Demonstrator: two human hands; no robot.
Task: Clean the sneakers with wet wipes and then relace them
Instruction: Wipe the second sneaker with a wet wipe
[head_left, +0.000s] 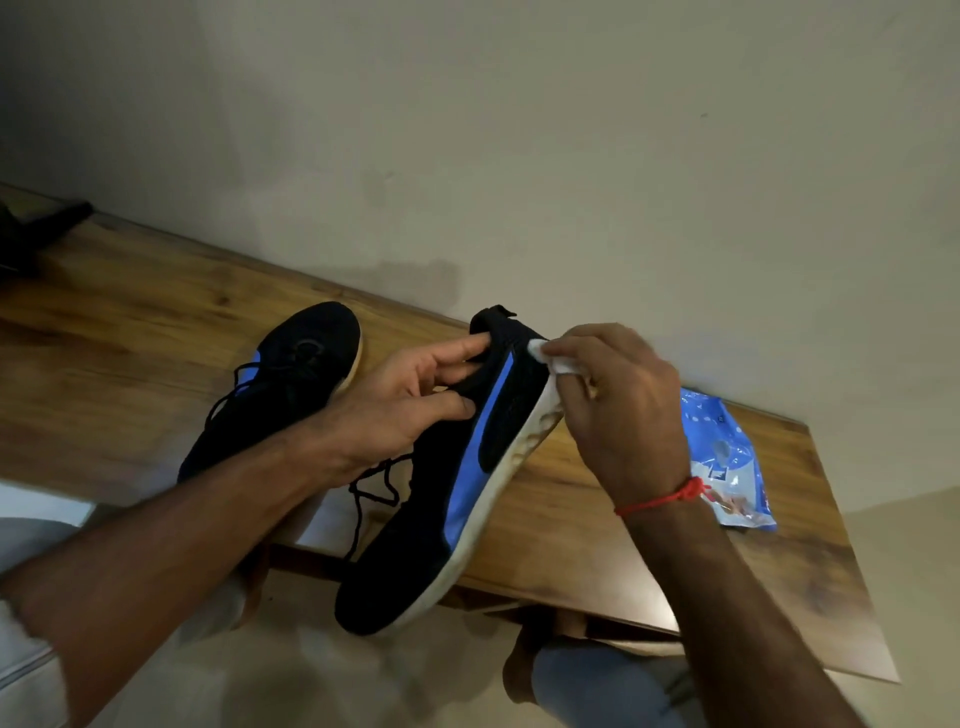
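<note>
No words or numbers can be read here. The crinkly blue and white plastic pack (727, 457) has print, but it is too blurry.

A long wooden table (597, 525) runs slantwise against a pale plaster wall (519, 130). At the table's far left end lies a black object (36, 234), too dim to identify. Below the table's near edge, pale floor (322, 675) shows, and a whitish cushion (26, 670) sits at its left
</note>
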